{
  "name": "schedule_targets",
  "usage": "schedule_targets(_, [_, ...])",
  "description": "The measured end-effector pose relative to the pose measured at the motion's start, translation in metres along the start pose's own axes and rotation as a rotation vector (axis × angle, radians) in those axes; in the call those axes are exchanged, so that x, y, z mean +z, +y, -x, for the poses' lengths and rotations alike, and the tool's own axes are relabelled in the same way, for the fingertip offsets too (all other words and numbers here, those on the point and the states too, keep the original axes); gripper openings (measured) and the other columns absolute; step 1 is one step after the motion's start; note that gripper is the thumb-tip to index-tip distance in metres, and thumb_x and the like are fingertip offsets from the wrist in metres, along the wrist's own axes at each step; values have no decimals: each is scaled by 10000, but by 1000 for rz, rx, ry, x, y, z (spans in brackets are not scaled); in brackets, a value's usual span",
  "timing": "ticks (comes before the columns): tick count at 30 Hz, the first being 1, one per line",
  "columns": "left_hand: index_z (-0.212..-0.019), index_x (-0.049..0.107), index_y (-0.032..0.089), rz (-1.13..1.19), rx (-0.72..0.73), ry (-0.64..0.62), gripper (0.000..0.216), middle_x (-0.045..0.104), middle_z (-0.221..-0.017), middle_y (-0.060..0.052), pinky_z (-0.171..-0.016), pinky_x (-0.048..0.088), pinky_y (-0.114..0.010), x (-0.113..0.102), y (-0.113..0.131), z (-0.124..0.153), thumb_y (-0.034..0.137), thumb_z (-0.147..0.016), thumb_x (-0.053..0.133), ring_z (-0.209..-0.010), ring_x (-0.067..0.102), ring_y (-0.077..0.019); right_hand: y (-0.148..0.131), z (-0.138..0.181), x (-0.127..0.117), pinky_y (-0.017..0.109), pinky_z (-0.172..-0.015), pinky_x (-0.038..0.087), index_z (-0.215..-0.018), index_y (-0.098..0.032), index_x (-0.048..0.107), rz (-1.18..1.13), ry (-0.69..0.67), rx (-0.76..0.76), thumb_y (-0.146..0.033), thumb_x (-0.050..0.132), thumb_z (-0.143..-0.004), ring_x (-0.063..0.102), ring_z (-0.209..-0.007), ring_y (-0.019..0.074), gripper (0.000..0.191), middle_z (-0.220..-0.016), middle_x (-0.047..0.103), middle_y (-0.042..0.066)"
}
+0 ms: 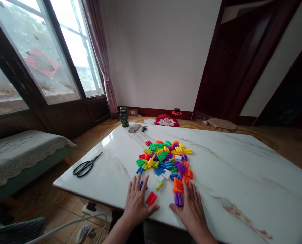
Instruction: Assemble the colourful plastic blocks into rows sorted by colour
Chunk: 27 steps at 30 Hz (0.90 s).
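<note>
A loose pile of colourful plastic building pieces (163,157) covers the middle of the white marble-look table (229,162). My left hand (138,200) is at the near edge with its fingers spread, beside a red piece (151,198) and a partly hidden blue piece (143,185). My right hand (193,206) is spread at the right of the pile, its thumb and fingers around a purple piece (178,199) and next to orange pieces (177,184). Whether the fingers touch these pieces I cannot tell. Between the hands lies a small lime-green piece (159,186).
Black-handled scissors (86,167) lie on the table's left side. At the far left corner stand a dark green flask (124,117), a phone (134,128) and keys (144,128). A lace-covered bench (26,149) is left of the table; a round stool (222,124) stands beyond it.
</note>
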<state>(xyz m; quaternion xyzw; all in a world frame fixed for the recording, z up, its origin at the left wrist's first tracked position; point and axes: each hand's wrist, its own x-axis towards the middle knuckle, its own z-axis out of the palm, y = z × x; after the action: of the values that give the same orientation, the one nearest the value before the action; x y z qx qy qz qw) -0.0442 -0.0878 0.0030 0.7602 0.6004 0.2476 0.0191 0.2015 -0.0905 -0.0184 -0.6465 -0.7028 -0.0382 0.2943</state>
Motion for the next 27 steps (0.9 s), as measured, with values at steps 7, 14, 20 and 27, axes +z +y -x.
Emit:
schedule_targets(7, [-1468,347,239,179,6,129,728,139,-1604,-121,-1096,360,-537,16,19,-37,231,-788,605,-1456,180,-355,-19,-7,21,480,-1056,432,-1425,-211,399,-288,47,-67,-172,451,-851,438,-1339,269,578,-1406,511,120])
schedule_targets(14, [-1266,569,248,170,104,117,600,587,-1253,-96,-1003,456,-486,6,31,-49,86,-690,530,-1172,529,-292,-27,-35,19,403,-1000,500,-1235,-200,585,-370,146,-162,-124,364,-888,557,-1203,218,418,-1283,591,106])
schedule_targets(20, [-1068,602,224,252,45,181,432,564,-1207,-95,-975,479,-468,15,33,-59,60,-685,489,-1124,553,-269,-44,-77,15,441,-983,471,-1272,-195,562,-184,57,-286,-176,473,-859,543,-1159,258,423,-1249,605,104])
schedule_targets(27, [-1060,549,194,365,56,245,434,563,-1110,-97,-960,493,-429,18,31,-61,2,-689,430,-1077,561,-230,-62,-87,10,430,-875,441,-1207,-233,611,-38,-6,-194,-330,572,-841,541,-1029,279,380,-1124,609,110])
